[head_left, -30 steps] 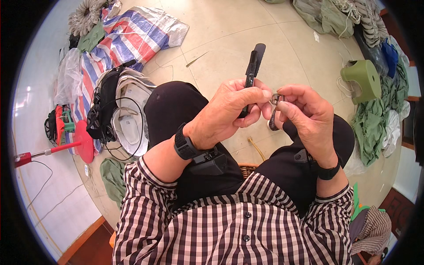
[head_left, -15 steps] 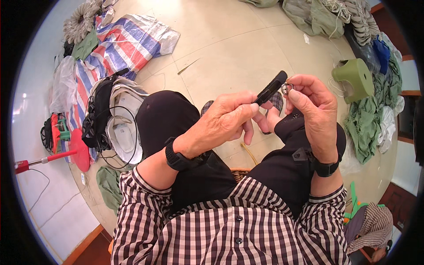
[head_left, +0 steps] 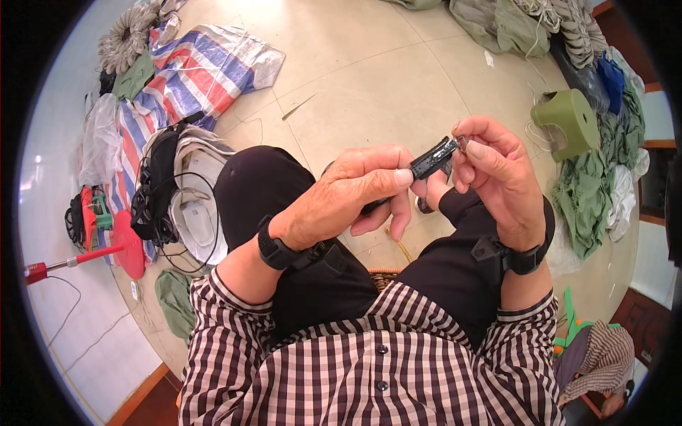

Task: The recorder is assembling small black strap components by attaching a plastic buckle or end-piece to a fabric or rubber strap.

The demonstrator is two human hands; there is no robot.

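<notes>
Between the two hands, above the knees: one small black tool (head_left: pixel 433 159), oblong and flat, its far end bearing a bit of bright metal. We hold it pinched at its near end by thumb and forefinger of the left hand (head_left: pixel 348 195), while the right hand (head_left: pixel 497 177) closes its fingertips narrowly on the metal tip; both grips are tight on the same piece, neither hand free.

Step in hand, as we judge it: working the metal part at the tip, either drawing it out or seating it; which of the two we cannot tell.

Next move, as we judge it: a steady left pinch as anchor and a fine pull or turn from the right fingertips.

Beyond the grip, to its right: green plastic stool (head_left: pixel 568 122). To its left, well apart: striped tarp (head_left: pixel 206 71), coiled black cables (head_left: pixel 160 192).
</notes>
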